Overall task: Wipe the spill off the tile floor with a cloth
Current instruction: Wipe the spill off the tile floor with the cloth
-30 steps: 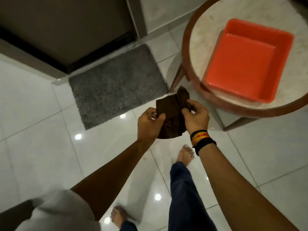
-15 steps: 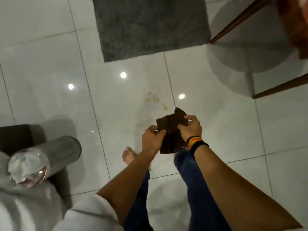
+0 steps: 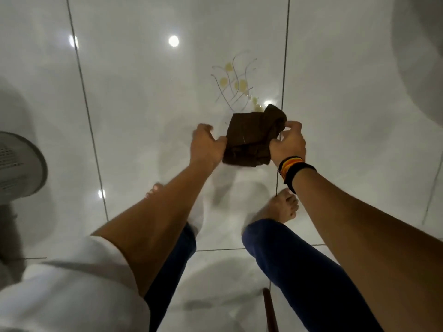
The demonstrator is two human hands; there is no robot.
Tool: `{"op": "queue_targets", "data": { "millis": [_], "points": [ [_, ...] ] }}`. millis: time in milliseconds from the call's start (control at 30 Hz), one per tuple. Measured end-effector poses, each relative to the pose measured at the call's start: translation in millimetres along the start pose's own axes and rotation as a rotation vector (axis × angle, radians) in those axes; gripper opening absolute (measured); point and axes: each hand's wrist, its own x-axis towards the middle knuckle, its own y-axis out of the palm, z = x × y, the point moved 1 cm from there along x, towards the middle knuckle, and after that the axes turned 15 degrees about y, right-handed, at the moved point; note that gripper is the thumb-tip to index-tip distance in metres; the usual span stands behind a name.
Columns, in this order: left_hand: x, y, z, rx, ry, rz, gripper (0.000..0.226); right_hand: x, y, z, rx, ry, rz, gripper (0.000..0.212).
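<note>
A round grey appliance base (image 3: 20,166) with a perforated grille occupies the left edge, partly cut off by the frame; what appliance it belongs to cannot be determined. A thin brown wooden piece (image 3: 270,310) rises from the bottom edge, right of centre, just beside the right leg. Both legs wear dark blue trousers (image 3: 299,264), and two bare feet stand apart: the left foot (image 3: 153,189) is mostly hidden, the right foot (image 3: 282,207) is fully visible. A white sleeve (image 3: 72,283) fills the lower-left corner. A stack of black, orange and yellow wristbands (image 3: 293,170) encircles the right wrist. Round ceiling-light reflections (image 3: 173,41) appear as bright spots.
</note>
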Motion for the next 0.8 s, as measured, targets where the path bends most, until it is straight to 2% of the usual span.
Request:
{"op": "queue_targets", "data": {
  "millis": [100,167,233,300,367,433,467,533,600,633,667,733,800],
  "points": [
    [60,-16,41,0.406,0.147,-0.130,0.085,27,41,-17,-0.035,-0.179,-0.067,0.068],
    [105,-36,62,0.559,0.232,-0.211,0.112,42,73,-21,-0.159,-0.269,-0.080,0.088],
    [148,-54,78,0.521,0.207,-0.222,0.145,58,109,-18,-0.331,-0.212,-0.101,0.106],
    [166,-62,87,0.507,0.125,-0.161,0.171,68,138,-5,-0.407,-0.113,-0.179,0.114],
    [184,-58,96,0.543,0.104,-0.124,0.184,86,162,24,-0.363,-0.065,-0.334,0.113],
    [184,-61,100,0.565,0.119,-0.079,0.189,97,176,59,-0.336,-0.096,-0.402,0.106],
    [185,-64,104,0.574,0.137,-0.066,0.191,99,184,72,-0.362,-0.174,-0.426,0.101],
    [188,-69,107,0.577,0.162,-0.019,0.194,94,192,77,-0.543,-0.464,-0.436,0.095],
    [189,-67,103,0.561,0.148,-0.011,0.197,86,183,49,-0.795,-0.864,-0.341,0.090],
    [189,-64,99,0.548,0.125,-0.024,0.197,87,170,32,-0.889,-0.999,-0.269,0.089],
    [189,-62,97,0.539,0.094,-0.038,0.197,91,153,18,-0.961,-1.039,-0.197,0.088],
    [191,-61,97,0.536,0.066,-0.061,0.196,104,125,6,-0.955,-0.887,-0.217,0.085],
    [194,-60,101,0.524,0.100,-0.073,0.196,122,116,25,-0.797,-0.536,-0.350,0.083]
  ]
}}
